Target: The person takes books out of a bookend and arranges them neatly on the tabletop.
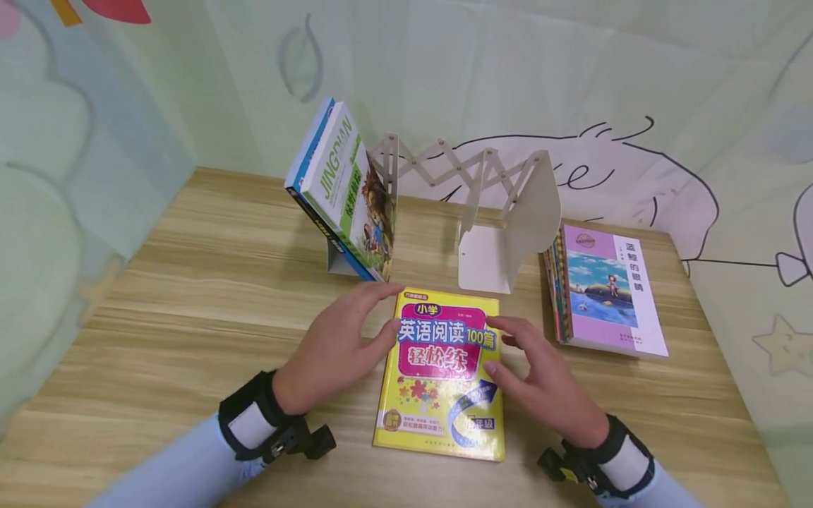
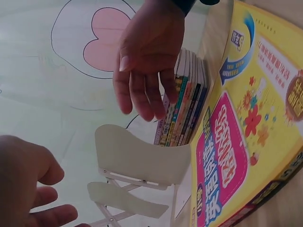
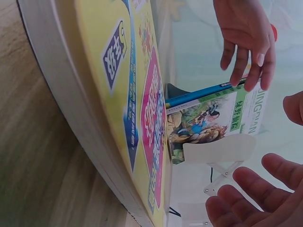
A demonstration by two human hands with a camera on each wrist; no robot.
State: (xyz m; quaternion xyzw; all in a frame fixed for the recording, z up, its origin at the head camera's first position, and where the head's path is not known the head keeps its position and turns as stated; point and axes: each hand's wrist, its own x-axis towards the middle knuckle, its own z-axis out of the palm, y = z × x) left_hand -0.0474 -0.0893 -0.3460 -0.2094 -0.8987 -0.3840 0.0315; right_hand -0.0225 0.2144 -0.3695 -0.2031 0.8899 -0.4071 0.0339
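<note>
A yellow English reading workbook with a pink title panel lies flat on the wooden table. My left hand is over its left edge, and my right hand is at its right side. Both wrist views show a gap between the hands and the cover, so neither holds the book. The fingers of the left hand are loosely bent. Relaxed fingers also show on the right hand, palm facing inward.
Behind the workbook stands a white folding bookend with scissor links. Two books lean upright in its left section. To the right lies a stack of books, a purple-covered one on top. A patterned curtain hangs behind the table.
</note>
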